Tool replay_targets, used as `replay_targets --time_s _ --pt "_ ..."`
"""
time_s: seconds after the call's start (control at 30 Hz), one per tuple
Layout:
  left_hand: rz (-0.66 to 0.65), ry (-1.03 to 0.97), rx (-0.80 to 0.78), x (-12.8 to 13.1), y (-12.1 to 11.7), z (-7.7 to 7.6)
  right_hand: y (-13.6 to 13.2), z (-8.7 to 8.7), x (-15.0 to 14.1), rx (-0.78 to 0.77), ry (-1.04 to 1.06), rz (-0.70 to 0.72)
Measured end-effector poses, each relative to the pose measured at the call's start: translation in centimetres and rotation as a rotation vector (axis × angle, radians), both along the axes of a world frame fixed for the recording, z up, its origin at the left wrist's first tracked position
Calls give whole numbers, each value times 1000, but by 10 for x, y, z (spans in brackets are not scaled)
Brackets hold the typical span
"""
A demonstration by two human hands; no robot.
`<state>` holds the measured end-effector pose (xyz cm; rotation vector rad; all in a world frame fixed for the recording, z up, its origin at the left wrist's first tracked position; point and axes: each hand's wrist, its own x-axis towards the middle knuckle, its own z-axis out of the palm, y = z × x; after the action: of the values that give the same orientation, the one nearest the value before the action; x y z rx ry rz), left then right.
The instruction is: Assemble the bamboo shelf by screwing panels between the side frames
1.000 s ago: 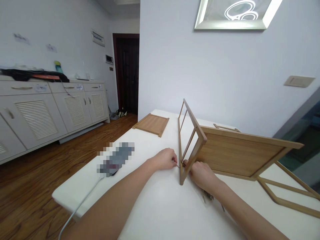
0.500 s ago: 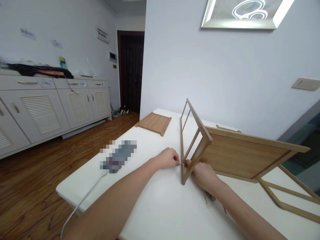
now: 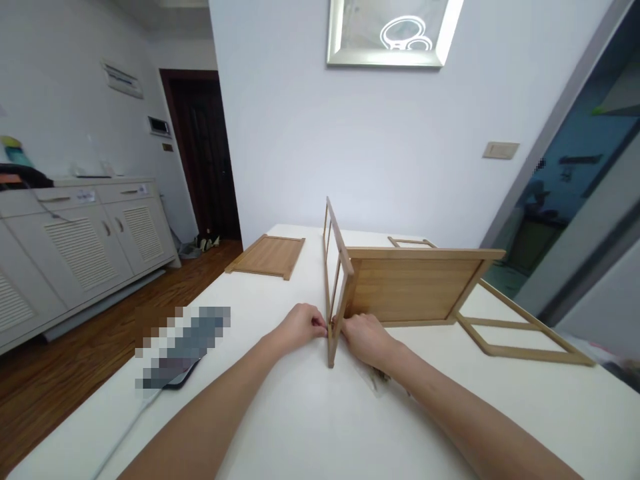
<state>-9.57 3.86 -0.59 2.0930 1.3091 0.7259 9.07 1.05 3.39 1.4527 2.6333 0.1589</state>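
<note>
An upright wooden side frame point(image 3: 344, 257) stands on the white table, joined or leaning against a wooden panel point(image 3: 410, 288) that extends to the right. On the frame's left side, near its lower front corner, my left hand point(image 3: 303, 325) is closed with fingertips pinched at the wood; whatever they hold is too small to make out. Opposite it, my right hand point(image 3: 367, 339) has its fingers curled at the same corner, between frame and panel. Its fingertips are partly hidden. Under my right wrist lies a small clear bag point(image 3: 376, 381) with small hardware pieces.
A flat wooden panel point(image 3: 270, 256) lies at the table's far left. Another wooden frame point(image 3: 520, 333) lies at the right, and part of one point(image 3: 413, 243) shows behind the upright panel. A blurred-out device point(image 3: 187, 343) with a white cable point(image 3: 127, 427) rests at the left.
The camera view has swung to the right, so everything appears shifted left. Both hands stay at the frame's lower corner; the right fingers have moved slightly.
</note>
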Motion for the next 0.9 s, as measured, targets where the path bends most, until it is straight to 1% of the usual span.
replay_targets --time_s 0.13,0.27,0.43,0.6,0.73,0.9 --pt "-19 37 14 2 -4 3 -2 1 2 -2 24 6" --pt "-13 58 22 4 -7 5 -1 -3 6 29 59 45" --pt "-16 74 -2 7 -10 12 1 -8 9 75 88 80" --pt "-36 127 -35 11 -16 19 -1 -7 11 94 105 105" --pt "-11 191 -56 16 -21 17 -2 -5 11 75 118 91" --pt "73 169 -73 22 -20 12 -3 -3 12 49 126 66"
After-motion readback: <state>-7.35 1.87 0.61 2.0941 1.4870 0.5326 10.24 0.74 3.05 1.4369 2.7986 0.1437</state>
